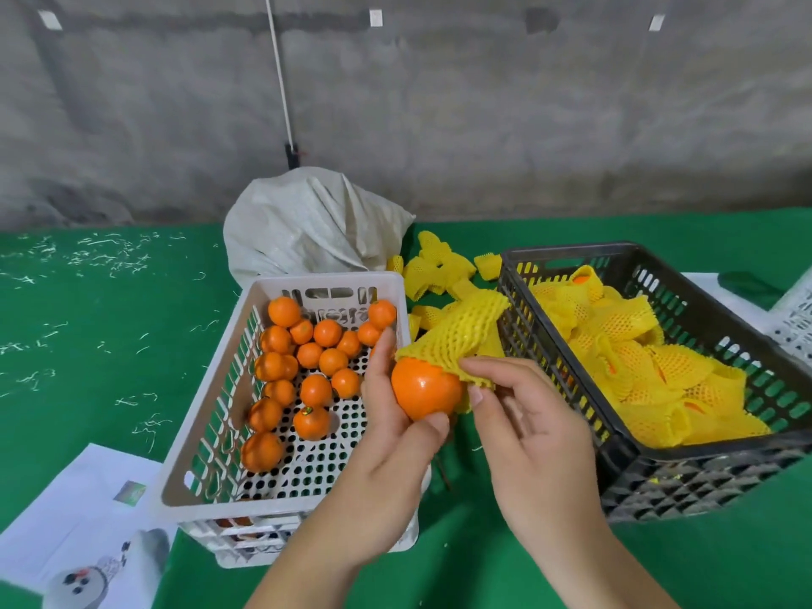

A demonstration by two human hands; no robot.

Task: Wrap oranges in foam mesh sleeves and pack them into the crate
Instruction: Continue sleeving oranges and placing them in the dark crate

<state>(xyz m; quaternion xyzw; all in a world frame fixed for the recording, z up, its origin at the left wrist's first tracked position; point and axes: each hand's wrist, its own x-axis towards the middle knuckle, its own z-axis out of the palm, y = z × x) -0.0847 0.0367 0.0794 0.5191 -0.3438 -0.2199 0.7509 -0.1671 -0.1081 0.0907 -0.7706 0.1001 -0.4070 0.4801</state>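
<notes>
Left hand [391, 415] grips an orange [424, 389] between thumb below and fingers behind, held up over the gap between the two crates. Right hand [523, 415] pinches the lower edge of a yellow foam sleeve [465, 329] with thumb and forefinger, other fingers loosely spread; the sleeve's open end lies over the top right of the orange, only partly on, and the rest sticks up and right toward the black crate.

White crate [193, 454] sits left of the hands on the green bench [88, 367], holding loose bare oranges [316, 358], mostly in its far and left part. Black crate [624, 437] on the right holds a heap of wrapped oranges [659, 371] in yellow sleeves. Spare empty sleeves [435, 265] lie on the bench between the crates, toward the far side. Pale sack [307, 222] stands behind the white crate, against the grey wall. White paper sheets [66, 498] at near left. Pale shreds scattered on the far left bench.
</notes>
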